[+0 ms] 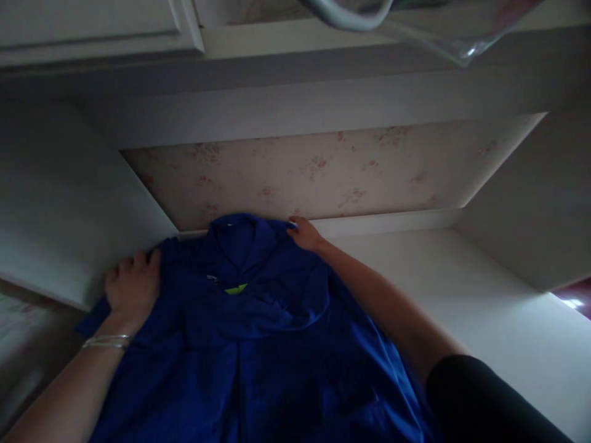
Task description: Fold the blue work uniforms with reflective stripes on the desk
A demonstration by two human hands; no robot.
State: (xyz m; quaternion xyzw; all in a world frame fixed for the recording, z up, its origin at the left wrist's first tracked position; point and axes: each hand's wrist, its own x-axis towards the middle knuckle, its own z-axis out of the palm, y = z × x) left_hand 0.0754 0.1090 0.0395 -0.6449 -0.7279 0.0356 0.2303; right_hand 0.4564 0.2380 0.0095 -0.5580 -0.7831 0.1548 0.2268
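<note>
A blue collared work jacket (277,369) lies spread out in front of me, its collar at the far edge of a white surface. A small lime-green patch (236,288) shows on its chest, with a little pale mark beside it. My right hand (305,234) pinches the cloth at the right shoulder, close to the collar. At the left shoulder my left hand (133,283) rests palm down on the fabric, fingers foreshortened and slightly apart. Part of the sleeve pokes out to the left beneath that hand. The lower jacket runs out of view.
The white surface (462,283) continues to the right. Pale panels stand on the left (78,197) and right (526,203). Behind is floral wallpaper (318,169). Overhead hang a cabinet door (92,31), a pale curved handle-like piece (355,21) and clear plastic (462,52).
</note>
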